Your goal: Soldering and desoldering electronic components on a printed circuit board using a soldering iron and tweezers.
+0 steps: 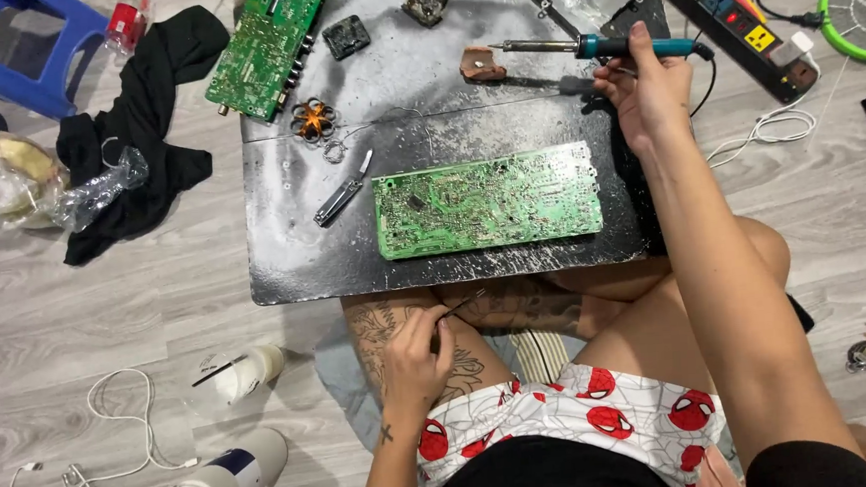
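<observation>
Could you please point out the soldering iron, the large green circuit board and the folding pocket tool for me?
soldering iron (631, 46): head view, teal handle.
large green circuit board (487, 201): head view, board's middle.
folding pocket tool (342, 200): head view, metal body.

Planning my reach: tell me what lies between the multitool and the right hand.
In the head view, the green circuit board lies on the black work board between the multitool and the right hand, just below the direct line.

Circuit board (488, 201) on work board (294, 262); pocket tool (343, 191) left.
</observation>
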